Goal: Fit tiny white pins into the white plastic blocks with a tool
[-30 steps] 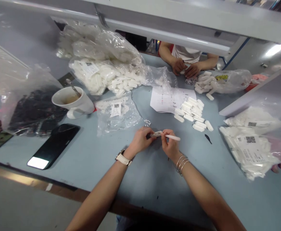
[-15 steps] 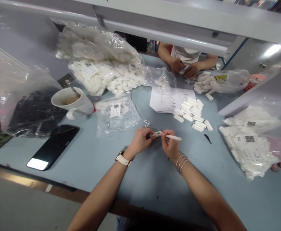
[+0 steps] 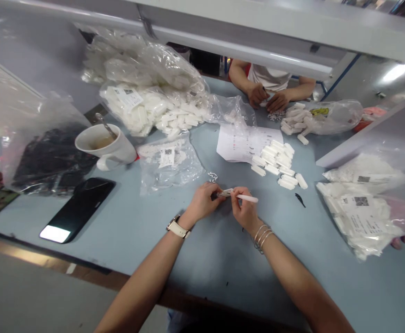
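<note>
My left hand point(image 3: 205, 200) is closed on one end of a small white plastic part point(image 3: 226, 192) with a dark, patterned inner side. In my right hand point(image 3: 243, 206) is a slim tool with a pale pinkish handle point(image 3: 248, 198), pinched like a pen. Its tip meets the white part, but my fingers hide the exact contact. Just beyond my left hand lie tiny white curved pieces point(image 3: 212, 176). A pile of white oblong plastic parts point(image 3: 275, 159) lies past my right hand, beside a printed sheet point(image 3: 233, 143).
Left of my hands are a clear labelled bag point(image 3: 169, 166), a cup with a spoon point(image 3: 114, 148) and a phone point(image 3: 79, 208). Large bags of white parts point(image 3: 147, 106) stand behind. More bags point(image 3: 365, 217) lie right. Across the table, another person's hands point(image 3: 268, 98) work under a shelf point(image 3: 244, 44).
The tool's handle end has shifted slightly left and my right hand a little with it. Both hands keep their hold. The whole view has moved very slightly.
</note>
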`<state>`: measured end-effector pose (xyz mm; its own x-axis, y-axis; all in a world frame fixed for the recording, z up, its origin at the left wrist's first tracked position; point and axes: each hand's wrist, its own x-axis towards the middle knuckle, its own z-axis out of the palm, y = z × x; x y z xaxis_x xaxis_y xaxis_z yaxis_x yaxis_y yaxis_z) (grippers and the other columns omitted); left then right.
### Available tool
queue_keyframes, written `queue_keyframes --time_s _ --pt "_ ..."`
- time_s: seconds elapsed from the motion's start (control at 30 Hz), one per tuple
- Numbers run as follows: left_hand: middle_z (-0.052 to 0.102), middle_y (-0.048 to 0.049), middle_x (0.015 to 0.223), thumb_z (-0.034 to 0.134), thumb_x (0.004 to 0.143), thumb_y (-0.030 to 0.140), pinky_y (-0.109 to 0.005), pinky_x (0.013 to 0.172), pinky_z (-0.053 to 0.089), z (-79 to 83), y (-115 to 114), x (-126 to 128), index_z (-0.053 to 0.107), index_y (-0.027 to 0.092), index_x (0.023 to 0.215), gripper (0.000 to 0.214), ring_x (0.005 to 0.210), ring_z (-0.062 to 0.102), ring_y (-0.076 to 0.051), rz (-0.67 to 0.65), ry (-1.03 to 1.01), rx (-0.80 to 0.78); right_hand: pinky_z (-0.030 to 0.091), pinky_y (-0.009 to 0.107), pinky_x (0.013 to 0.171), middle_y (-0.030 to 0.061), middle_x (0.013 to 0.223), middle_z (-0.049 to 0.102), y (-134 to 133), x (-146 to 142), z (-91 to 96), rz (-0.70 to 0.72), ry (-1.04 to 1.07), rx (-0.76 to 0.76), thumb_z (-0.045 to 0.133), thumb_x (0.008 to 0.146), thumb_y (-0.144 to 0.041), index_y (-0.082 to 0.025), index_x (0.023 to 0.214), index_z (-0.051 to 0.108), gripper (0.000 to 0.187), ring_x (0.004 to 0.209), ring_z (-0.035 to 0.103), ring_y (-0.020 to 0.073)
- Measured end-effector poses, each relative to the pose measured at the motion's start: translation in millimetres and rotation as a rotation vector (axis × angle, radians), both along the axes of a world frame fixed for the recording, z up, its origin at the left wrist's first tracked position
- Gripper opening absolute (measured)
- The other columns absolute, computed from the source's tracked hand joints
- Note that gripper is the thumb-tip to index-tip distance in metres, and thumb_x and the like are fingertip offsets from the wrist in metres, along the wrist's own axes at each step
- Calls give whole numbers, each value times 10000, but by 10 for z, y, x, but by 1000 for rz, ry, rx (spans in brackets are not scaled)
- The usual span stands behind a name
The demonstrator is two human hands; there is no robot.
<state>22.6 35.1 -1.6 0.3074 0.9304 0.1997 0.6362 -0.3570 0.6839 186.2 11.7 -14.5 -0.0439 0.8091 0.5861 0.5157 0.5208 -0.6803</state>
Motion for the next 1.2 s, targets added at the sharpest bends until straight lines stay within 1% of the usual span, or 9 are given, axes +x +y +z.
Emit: queue_keyframes --time_s 0.13,0.2,0.3,0.4,0.67,0.97,1.1,1.2 --pt "624 -3 711 683 726 152 -260 610 420 -7 2 -1 588 184 730 100 698 551 -155 -1 4 -4 537 288 666 35 795 596 -26 -3 -40 -27 110 -7 468 911 -209 -217 823 475 88 722 621 153" --pt "624 -4 707 689 724 157 -258 607 418 -13 5 -3 591 181 733 101 693 549 -153 -2 2 -3 537 289 681 32 809 596 -33 0 -51 -3 139 -8 469 913 -202 -219 819 468 95 732 621 147" --pt "623 -5 707 691 728 177 -254 601 416 -14 7 -5 590 179 729 101 687 549 -149 1 -2 -5 534 293 709 27 798 598 -34 6 -34 66 104 0 468 909 -189 -218 789 474 124 753 621 146" --pt "623 -6 709 682 742 197 -251 604 420 -1 3 -5 584 180 719 102 689 553 -146 1 -6 -15 533 297 729 25 784 602 -33 8 2 103 72 -5 470 907 -195 -214 770 482 139 767 624 150" --pt "618 -9 709 659 758 206 -255 597 421 3 3 -6 585 182 718 87 680 547 -145 -4 -13 -7 539 309 712 27 776 602 -28 5 7 107 75 -26 458 917 -220 -216 776 479 143 752 633 156" --pt "615 -13 709 667 753 183 -254 608 418 2 5 -1 587 178 711 91 691 548 -148 -1 -29 -26 539 293 674 36 779 606 -29 -24 6 88 56 -49 450 920 -212 -210 826 478 99 699 629 147" --pt "615 -14 714 673 741 166 -260 620 422 0 5 -1 592 176 715 86 699 550 -153 1 -25 -27 519 267 593 34 779 593 -27 -53 -38 38 113 -115 466 915 -236 -204 843 467 79 598 591 125" --pt "612 -13 713 685 733 165 -261 614 421 2 7 -1 593 175 712 95 700 550 -156 -1 -24 -29 505 251 561 28 759 590 -27 -72 -47 -13 146 -181 470 915 -264 -201 844 462 96 577 577 120"
